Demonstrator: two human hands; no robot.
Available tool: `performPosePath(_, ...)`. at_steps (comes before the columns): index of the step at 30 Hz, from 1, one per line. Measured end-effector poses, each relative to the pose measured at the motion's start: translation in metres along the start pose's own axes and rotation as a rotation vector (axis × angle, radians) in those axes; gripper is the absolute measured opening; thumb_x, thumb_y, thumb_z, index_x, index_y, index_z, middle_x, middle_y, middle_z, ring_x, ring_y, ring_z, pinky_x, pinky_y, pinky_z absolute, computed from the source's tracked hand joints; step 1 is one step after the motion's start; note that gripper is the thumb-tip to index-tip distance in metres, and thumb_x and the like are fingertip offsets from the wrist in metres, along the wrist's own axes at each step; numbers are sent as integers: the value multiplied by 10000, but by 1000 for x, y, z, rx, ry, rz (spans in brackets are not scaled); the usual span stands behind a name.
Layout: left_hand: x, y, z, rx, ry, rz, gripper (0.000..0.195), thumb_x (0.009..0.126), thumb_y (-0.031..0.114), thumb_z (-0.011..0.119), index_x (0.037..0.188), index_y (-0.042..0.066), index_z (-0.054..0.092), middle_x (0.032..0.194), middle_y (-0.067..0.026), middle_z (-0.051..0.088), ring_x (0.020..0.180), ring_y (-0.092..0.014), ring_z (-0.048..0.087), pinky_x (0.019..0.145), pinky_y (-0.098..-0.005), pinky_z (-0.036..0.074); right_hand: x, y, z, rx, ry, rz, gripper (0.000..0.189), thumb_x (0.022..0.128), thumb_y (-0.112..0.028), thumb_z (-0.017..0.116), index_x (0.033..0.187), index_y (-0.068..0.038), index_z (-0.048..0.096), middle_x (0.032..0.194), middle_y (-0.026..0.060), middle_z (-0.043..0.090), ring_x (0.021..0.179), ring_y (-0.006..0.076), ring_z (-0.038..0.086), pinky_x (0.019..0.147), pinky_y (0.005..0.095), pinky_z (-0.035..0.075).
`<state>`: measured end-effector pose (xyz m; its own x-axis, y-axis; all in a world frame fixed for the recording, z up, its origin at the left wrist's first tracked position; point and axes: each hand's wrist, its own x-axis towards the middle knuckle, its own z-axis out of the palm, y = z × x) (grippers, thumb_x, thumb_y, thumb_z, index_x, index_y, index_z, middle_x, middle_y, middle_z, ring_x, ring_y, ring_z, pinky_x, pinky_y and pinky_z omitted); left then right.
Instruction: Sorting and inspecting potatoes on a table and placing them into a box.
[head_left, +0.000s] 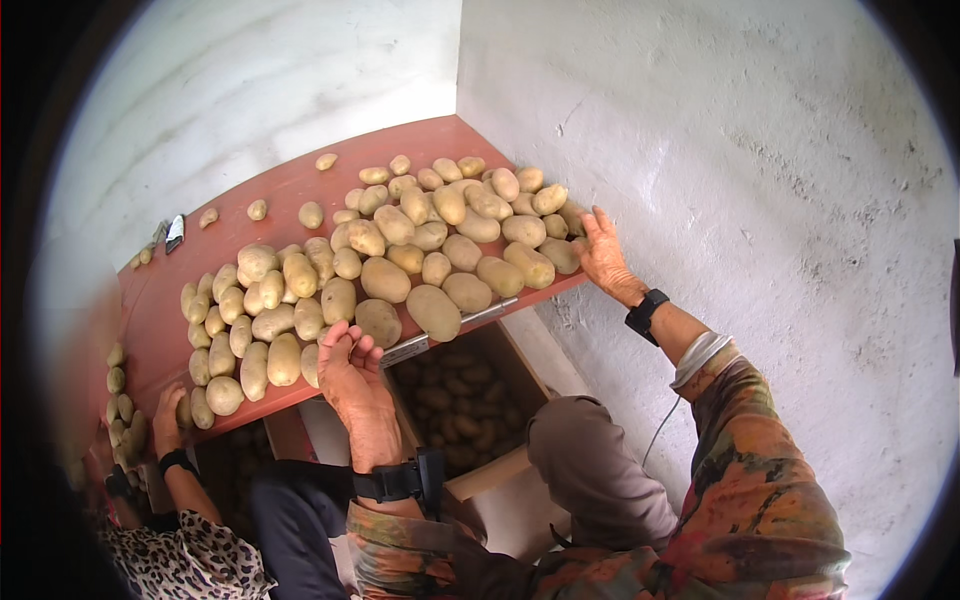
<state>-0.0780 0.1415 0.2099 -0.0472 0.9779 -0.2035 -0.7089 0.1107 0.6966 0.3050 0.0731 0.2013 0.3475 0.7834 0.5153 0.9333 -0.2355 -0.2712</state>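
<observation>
Many potatoes (385, 280) lie in a spread on a reddish-brown tabletop (289, 171). My left hand (356, 382) is at the front edge, palm turned up and fingers slightly curled, beside the potatoes there; no potato shows in its grasp. At the right end of the spread, my right hand (602, 255) touches the outermost potatoes (560, 255) near the wall, its fingers spread. A large potato (433, 313) rests at the front edge between my hands. I wear a black band on each wrist.
Below the table stands a cardboard box (487, 477) holding potatoes. A metal hinge (406, 350) is on the table's front edge. Rough walls (750, 187) meet behind the table. To the left, a co-worker's hand (169, 416) is by the potatoes. Loose small potatoes (257, 209) lie farther back.
</observation>
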Motion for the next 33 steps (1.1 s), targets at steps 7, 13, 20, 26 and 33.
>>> performPosePath(7,-1,-3,4,20,-1,6,166,866,45,494,1006,24,580,837,-56,614,654,-116,589,563,-232,501,7,33,5,76,-26,167,514,782,-109,608,1263,-36,441,1283,281,415,1164,445,427,987,465,386)
performPosePath(13,3,-7,2,44,-26,19,180,871,71,507,1034,30,571,846,-45,613,668,-113,584,591,-239,498,20,45,11,-64,-13,160,503,763,-118,622,1229,-20,462,1147,238,514,1072,419,482,935,462,410)
performPosePath(20,0,-13,7,53,-27,4,155,873,95,538,1017,49,570,836,-31,605,684,-126,585,607,-260,494,33,46,15,-375,-134,112,410,719,-163,678,1087,-38,547,1088,206,506,1029,378,473,887,438,430)
performPosePath(26,-5,-8,9,13,-25,3,138,878,71,507,980,33,591,806,-53,617,637,-128,592,560,-253,510,29,39,17,-216,-134,32,381,734,-79,658,1067,-41,478,1106,192,518,1053,395,491,886,465,436)
performPosePath(33,-5,-8,9,-1,-5,-24,126,867,54,517,955,38,604,800,-45,623,623,-116,591,544,-243,505,28,23,6,-162,-89,35,461,770,-50,631,1194,-101,457,1122,202,514,1072,406,487,911,471,433)
